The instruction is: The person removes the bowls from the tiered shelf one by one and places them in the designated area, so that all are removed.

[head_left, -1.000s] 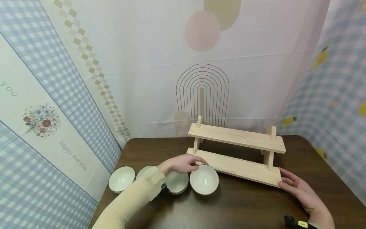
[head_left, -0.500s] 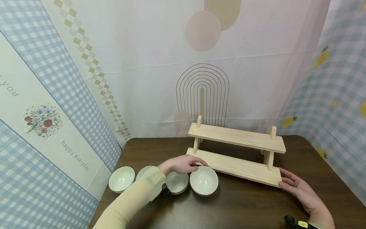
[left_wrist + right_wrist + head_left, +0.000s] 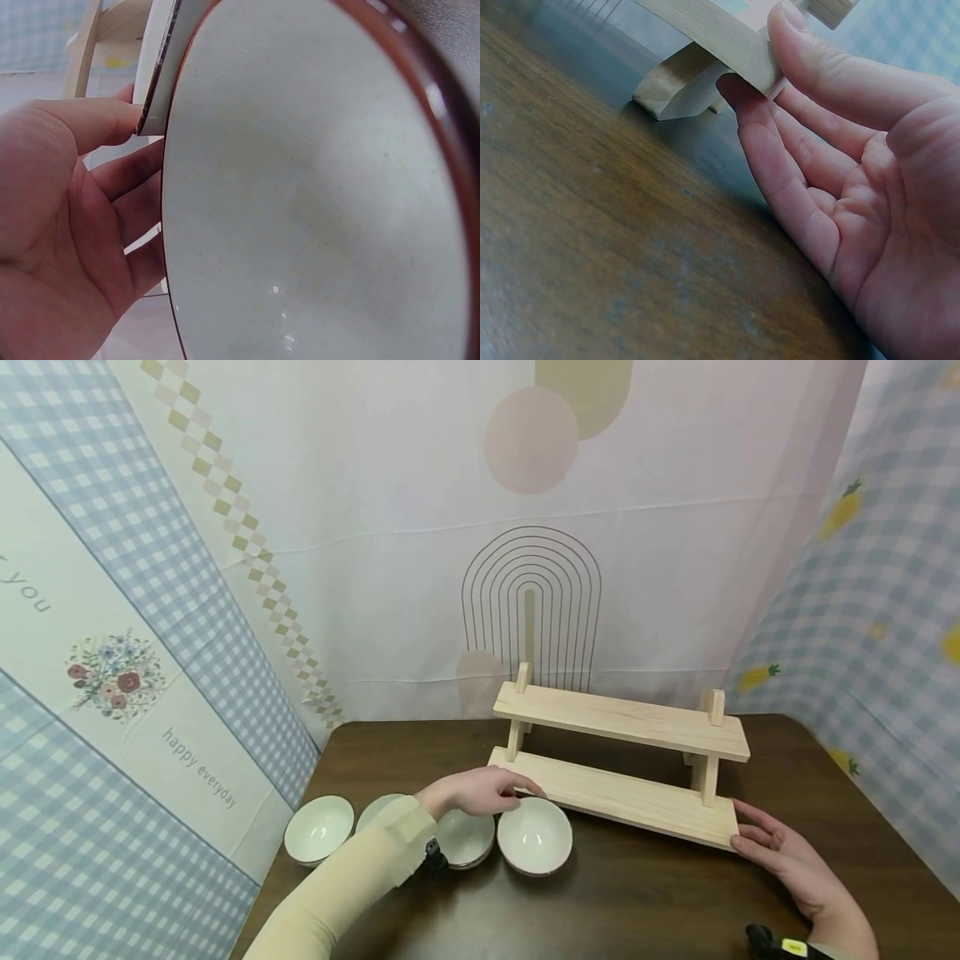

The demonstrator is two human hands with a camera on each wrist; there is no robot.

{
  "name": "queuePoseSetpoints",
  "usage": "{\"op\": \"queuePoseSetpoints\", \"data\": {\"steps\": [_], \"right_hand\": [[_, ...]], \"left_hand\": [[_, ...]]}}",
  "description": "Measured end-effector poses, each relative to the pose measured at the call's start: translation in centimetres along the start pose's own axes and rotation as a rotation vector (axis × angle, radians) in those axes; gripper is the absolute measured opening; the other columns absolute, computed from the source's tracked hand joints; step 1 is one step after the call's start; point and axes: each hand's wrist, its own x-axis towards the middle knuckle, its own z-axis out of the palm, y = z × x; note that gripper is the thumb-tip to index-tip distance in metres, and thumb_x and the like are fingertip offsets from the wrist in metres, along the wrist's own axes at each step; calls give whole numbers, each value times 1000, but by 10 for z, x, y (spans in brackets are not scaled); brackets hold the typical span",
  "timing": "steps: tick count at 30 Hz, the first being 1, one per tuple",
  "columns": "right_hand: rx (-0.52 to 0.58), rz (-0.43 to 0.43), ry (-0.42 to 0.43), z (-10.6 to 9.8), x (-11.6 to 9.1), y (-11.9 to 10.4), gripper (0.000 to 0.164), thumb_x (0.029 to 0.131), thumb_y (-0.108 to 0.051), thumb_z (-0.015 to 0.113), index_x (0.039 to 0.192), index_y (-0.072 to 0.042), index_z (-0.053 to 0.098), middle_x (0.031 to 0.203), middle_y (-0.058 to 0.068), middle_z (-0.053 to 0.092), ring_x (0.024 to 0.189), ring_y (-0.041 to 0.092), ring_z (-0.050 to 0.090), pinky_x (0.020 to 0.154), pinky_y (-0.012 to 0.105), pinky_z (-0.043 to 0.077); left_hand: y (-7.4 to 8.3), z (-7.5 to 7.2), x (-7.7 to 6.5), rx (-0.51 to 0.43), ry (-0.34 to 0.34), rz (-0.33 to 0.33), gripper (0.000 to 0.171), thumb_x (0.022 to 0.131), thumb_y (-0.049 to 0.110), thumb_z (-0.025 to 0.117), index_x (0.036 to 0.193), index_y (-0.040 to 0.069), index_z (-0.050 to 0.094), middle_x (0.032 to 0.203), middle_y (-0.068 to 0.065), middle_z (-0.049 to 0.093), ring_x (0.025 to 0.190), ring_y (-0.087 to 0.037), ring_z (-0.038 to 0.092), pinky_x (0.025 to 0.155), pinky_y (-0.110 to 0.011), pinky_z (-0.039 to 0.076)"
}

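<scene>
My left hand [image 3: 483, 791] is at the far left rim of a white bowl with a thin brown edge [image 3: 535, 839], the rightmost of a row on the table. In the left wrist view, my thumb [image 3: 112, 124] pinches at that bowl's rim [image 3: 154, 75], while a nearer bowl [image 3: 315, 187] hides the other fingertips. A two-tier wooden shelf rack [image 3: 622, 797] stands at an angle behind the bowl. My right hand [image 3: 780, 856] grips the right end of its lower board, thumb over the edge [image 3: 761, 64] and fingers beneath in the right wrist view.
Left of the held bowl are a bowl [image 3: 467, 842], a bowl partly hidden by my left sleeve [image 3: 378, 807], and a bowl at the far left [image 3: 319, 829]. The dark wooden table [image 3: 600, 910] meets a patterned cloth backdrop [image 3: 405, 635] behind.
The rightmost bowl has shifted slightly toward me, away from the rack. Both hands stay almost where they were; the rack looks the same.
</scene>
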Motion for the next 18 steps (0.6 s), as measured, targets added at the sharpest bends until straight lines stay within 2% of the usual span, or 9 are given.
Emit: {"op": "queuePoseSetpoints", "data": {"steps": [1, 7, 12, 15, 18], "right_hand": [[1, 3, -1, 0, 0, 0, 77, 112, -28, 60, 168, 3, 19, 142, 16, 61, 111, -7, 59, 86, 18, 50], [2, 3, -16, -3, 7, 1, 77, 112, -28, 60, 169, 3, 18, 139, 15, 62, 110, -6, 60, 86, 18, 50], [7, 4, -24, -6, 13, 1, 77, 112, -27, 60, 169, 3, 17, 140, 15, 62, 110, -6, 61, 86, 19, 51], [7, 3, -30, -9, 17, 2, 78, 112, -28, 60, 169, 3, 17, 139, 11, 63, 110, -7, 60, 86, 18, 51], [33, -4, -34, -12, 21, 2, 77, 112, -26, 59, 169, 3, 17, 134, 1, 64, 111, -7, 60, 86, 18, 51]], "left_hand": [[0, 0, 0, 1, -1, -1, 42, 110, 9, 53, 146, 26, 67, 116, 8, 62, 51, -2, 32, 59, -21, 38], [1, 0, 2, -6, -9, -17, 41, 110, 10, 53, 146, 25, 67, 110, 6, 63, 53, -3, 35, 63, -23, 39], [-1, 1, 5, -6, -15, -32, 41, 110, 10, 53, 148, 22, 66, 123, 9, 63, 61, -5, 39, 72, -22, 43], [-1, 1, 7, -4, -5, -48, 41, 110, 12, 54, 148, 23, 66, 128, 10, 64, 71, -6, 47, 79, -22, 44], [-1, 1, 9, 2, 18, -70, 40, 111, 14, 55, 148, 24, 66, 135, 11, 65, 87, -7, 54, 84, -24, 45]]}}
